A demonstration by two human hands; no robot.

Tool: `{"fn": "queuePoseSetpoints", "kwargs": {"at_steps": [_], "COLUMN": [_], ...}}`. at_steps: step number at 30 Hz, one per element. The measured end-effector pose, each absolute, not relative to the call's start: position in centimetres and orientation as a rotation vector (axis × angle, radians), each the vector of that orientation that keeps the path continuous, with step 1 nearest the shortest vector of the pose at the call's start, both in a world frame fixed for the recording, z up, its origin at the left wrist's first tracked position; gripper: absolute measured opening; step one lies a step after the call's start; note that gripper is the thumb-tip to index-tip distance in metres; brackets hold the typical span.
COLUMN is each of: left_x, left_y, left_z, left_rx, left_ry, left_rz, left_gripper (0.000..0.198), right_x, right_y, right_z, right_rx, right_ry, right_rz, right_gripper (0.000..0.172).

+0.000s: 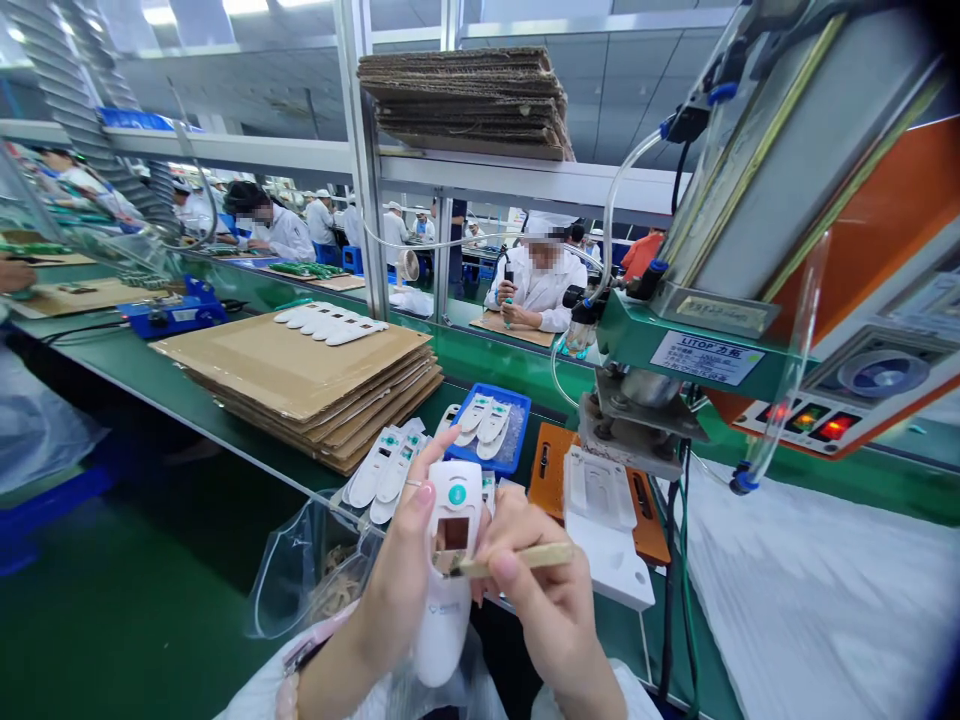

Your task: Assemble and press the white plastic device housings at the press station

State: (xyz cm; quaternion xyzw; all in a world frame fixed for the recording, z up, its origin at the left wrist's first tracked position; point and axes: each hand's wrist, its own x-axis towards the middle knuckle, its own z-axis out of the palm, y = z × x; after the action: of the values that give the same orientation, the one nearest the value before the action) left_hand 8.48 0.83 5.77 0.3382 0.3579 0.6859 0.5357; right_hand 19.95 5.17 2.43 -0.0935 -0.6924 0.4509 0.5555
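Note:
My left hand grips a white plastic device housing upright, with a teal round button and a small rectangular window near its top. My right hand pinches a thin wooden stick, whose tip reaches the housing just below the window. Close beyond the hands, more white shells lie on the green bench, and others sit in a blue tray. The housing's lower back is partly hidden by my fingers.
A stack of cardboard sheets carrying white parts stands to the left, beside a clear plastic bag. To the right are a white moulded jig on an orange board and a pneumatic press. A co-worker sits across the bench.

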Motion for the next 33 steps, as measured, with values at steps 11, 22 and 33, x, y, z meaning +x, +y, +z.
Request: {"fn": "queuePoseSetpoints", "kwargs": {"at_steps": [11,22,33], "left_x": [3.7,-10.4,-15.2], "left_y": [0.2,0.8,12.3], "left_z": [4.7,8.9,12.1], "left_rx": [0.804,0.899,1.002], "left_ry": [1.109,1.702,1.889], "left_rz": [1.895,2.082,1.54], "left_gripper": [0.055,0.055,0.036], "right_x": [15.0,4.6,7.4], "right_y": [5.0,4.7,4.2], "right_z": [2.5,-4.2,-3.9], "right_rx": [-0.27,-0.548,-0.534], "right_ry": [-1.911,-2.111,-2.265], "right_rz": [0.386,0.606,0.474], "right_gripper": [0.032,0.021,0.047]}}
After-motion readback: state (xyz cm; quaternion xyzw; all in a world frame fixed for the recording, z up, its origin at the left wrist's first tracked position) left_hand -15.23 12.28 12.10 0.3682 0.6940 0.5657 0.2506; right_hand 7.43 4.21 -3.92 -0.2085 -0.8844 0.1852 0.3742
